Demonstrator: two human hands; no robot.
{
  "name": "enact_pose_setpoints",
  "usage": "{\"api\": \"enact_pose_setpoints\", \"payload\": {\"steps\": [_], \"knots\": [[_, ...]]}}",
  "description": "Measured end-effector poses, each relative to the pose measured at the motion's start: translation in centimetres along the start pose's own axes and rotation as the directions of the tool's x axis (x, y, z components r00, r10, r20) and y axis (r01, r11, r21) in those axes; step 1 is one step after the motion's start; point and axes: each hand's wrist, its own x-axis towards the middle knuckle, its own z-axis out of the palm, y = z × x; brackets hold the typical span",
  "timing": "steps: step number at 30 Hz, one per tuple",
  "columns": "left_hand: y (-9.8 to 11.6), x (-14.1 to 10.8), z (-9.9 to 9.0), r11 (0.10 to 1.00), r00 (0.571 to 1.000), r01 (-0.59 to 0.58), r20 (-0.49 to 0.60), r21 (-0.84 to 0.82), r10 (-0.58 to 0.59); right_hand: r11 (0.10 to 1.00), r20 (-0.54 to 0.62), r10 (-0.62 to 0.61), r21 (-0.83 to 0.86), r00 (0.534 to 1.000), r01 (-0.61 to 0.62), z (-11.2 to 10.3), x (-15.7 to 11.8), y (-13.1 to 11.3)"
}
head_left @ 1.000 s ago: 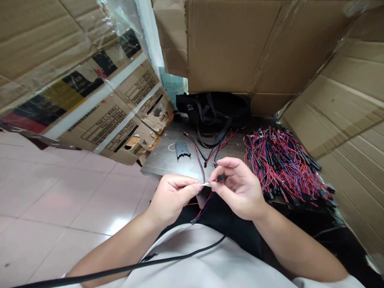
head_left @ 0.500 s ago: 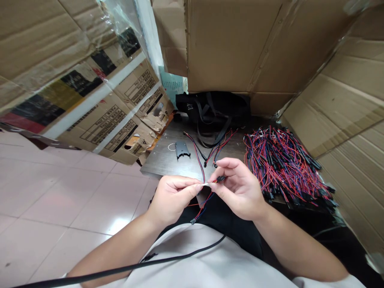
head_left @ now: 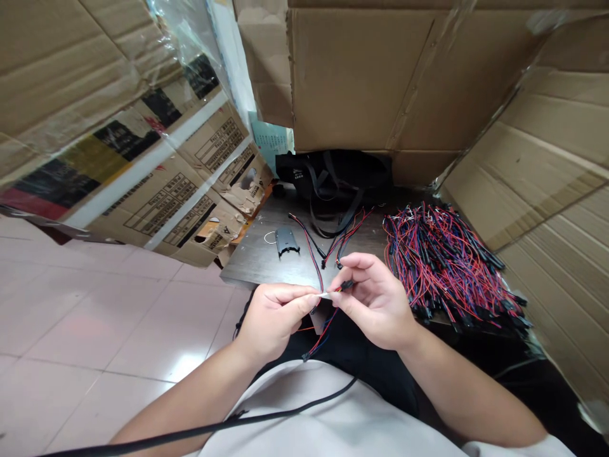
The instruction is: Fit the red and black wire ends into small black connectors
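Observation:
A small white strip point(head_left: 324, 295) is pinched between my left hand point(head_left: 276, 317) and my right hand point(head_left: 375, 301), just beyond the table's front edge. Red and blue wires with a black connector point(head_left: 347, 285) come out at the fingers of my right hand. Below the hands, a wire end with a dark connector point(head_left: 306, 357) hangs over my lap. On the table behind lie a grey plastic part point(head_left: 287, 241) with a thin white loop and some loose red, blue and black wires point(head_left: 309, 238).
A large pile of red and blue wires point(head_left: 447, 266) covers the table's right side. A black bag point(head_left: 352, 174) with straps lies at the back. Cardboard walls point(head_left: 352, 76) stand around the table point(head_left: 247, 260). A black cord point(head_left: 266, 412) crosses my front.
The camera view has shifted slightly. Both hands keep the same hold, and the wire end below them hangs a little lower in view.

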Motion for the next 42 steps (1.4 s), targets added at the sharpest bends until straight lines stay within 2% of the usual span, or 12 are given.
{"api": "enact_pose_setpoints", "payload": {"steps": [13, 19, 26, 31, 32, 34, 35, 37, 38, 40, 41, 42], "knots": [[0.8, 0.2, 0.0, 0.994, 0.997, -0.039, 0.075, 0.099, 0.032, 0.997, 0.079, 0.075, -0.013, 0.994, -0.075, -0.3, 0.1, -0.2], [2.0, 0.6, 1.4, 0.926, 0.973, -0.23, 0.059, 0.301, 0.222, 0.988, -0.02, -0.136, -0.072, 0.991, 0.134, -1.4, 1.0, -2.6], [2.7, 1.1, 3.5, 0.837, 0.873, -0.472, 0.28, 0.276, 0.4, 0.88, -0.164, -0.475, -0.105, 0.864, 0.464, -5.3, 0.0, -8.3], [1.1, 1.3, 2.5, 0.847, 0.901, -0.418, 0.263, 0.327, 0.344, 0.864, -0.32, -0.503, -0.195, 0.803, 0.464, -8.5, 1.8, -12.3], [0.7, 1.3, 2.1, 0.853, 0.915, -0.394, 0.235, 0.341, 0.329, 0.856, -0.395, -0.518, -0.251, 0.759, 0.453, -9.2, 2.6, -12.6], [0.2, 1.4, 1.2, 0.861, 0.936, -0.348, 0.191, 0.37, 0.296, 0.896, -0.508, -0.439, -0.309, 0.741, 0.319, -10.9, 4.9, -12.0], [0.0, 1.5, 0.7, 0.864, 0.944, -0.328, 0.177, 0.383, 0.28, 0.927, -0.537, -0.354, -0.31, 0.765, 0.212, -11.9, 6.2, -11.2], [-0.5, 1.9, 0.1, 0.869, 0.955, -0.293, 0.154, 0.399, 0.252, 0.944, -0.573, -0.144, -0.323, 0.807, -0.061, -14.1, 8.9, -8.5], [-0.7, 2.2, -0.2, 0.871, 0.96, -0.28, 0.141, 0.404, 0.243, 0.892, -0.571, -0.026, -0.383, 0.82, -0.238, -15.2, 10.2, -6.8], [-1.2, 2.9, -0.6, 0.88, 0.968, -0.251, 0.111, 0.403, 0.225, 0.588, -0.57, 0.138, -0.611, 0.81, -0.53, -17.3, 12.4, -3.1], [-1.5, 3.2, -0.7, 0.886, 0.971, -0.238, 0.092, 0.398, 0.219, 0.348, -0.568, 0.226, -0.712, 0.791, -0.61, -18.2, 13.3, -1.4], [-1.7, 3.6, -0.8, 0.892, 0.974, -0.226, 0.07, 0.392, 0.216, 0.248, -0.578, 0.263, -0.733, 0.772, -0.634, -19.0, 14.0, 0.3]]}}
